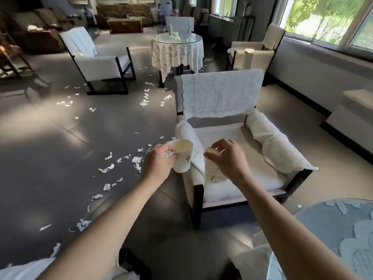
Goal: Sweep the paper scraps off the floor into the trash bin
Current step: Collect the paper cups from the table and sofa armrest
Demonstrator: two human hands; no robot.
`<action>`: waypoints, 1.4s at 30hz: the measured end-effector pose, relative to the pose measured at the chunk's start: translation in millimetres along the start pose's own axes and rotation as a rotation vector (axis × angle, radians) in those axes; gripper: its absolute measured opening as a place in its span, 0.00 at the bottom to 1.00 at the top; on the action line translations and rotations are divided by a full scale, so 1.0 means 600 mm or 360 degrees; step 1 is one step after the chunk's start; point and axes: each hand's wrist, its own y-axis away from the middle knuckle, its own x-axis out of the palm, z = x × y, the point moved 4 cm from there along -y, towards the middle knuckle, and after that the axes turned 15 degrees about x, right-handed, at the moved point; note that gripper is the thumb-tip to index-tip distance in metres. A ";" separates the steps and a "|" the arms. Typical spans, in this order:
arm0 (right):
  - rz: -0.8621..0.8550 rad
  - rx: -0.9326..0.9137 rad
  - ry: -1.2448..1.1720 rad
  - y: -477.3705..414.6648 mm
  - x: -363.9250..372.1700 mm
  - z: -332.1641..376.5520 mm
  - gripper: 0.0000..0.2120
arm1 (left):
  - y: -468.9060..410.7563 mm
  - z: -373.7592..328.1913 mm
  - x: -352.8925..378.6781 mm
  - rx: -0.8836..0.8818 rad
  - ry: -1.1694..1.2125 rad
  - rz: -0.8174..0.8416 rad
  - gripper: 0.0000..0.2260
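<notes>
White paper scraps (pixel 113 168) lie scattered across the dark grey floor to my left, with more further off near the round table. My left hand (pixel 159 162) grips a white paper cup (pixel 182 156) by its rim and also pinches a crumpled scrap (pixel 168 154). My right hand (pixel 226 158) grips a second paper cup (pixel 213 168), tilted, its fingers curled over the rim. Both cups hang above the left armrest of a white armchair (pixel 232 138). No trash bin or broom is in view.
A glass-topped table (pixel 343 229) at the lower right carries torn paper pieces. A round table with a lace cloth (pixel 177 47) stands ahead, white armchairs (pixel 96 61) around it. A low ledge and windows run along the right wall.
</notes>
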 end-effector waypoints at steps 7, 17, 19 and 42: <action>0.0113 -0.0030 0.0037 -0.186 0.093 0.120 0.14 | -0.190 0.132 -0.013 -0.0108 -0.0176 -0.0028 0.09; 0.0272 -0.0271 0.0060 -0.503 0.201 0.292 0.18 | -0.475 0.275 -0.017 -0.0125 -0.0355 -0.0136 0.06; 0.0278 -0.0294 0.0015 -0.559 0.226 0.324 0.18 | -0.525 0.315 -0.020 -0.0167 -0.0376 -0.0154 0.05; 0.0038 0.0301 -0.0170 -1.485 0.561 0.578 0.16 | -1.503 0.840 0.220 0.0142 -0.0213 0.0263 0.06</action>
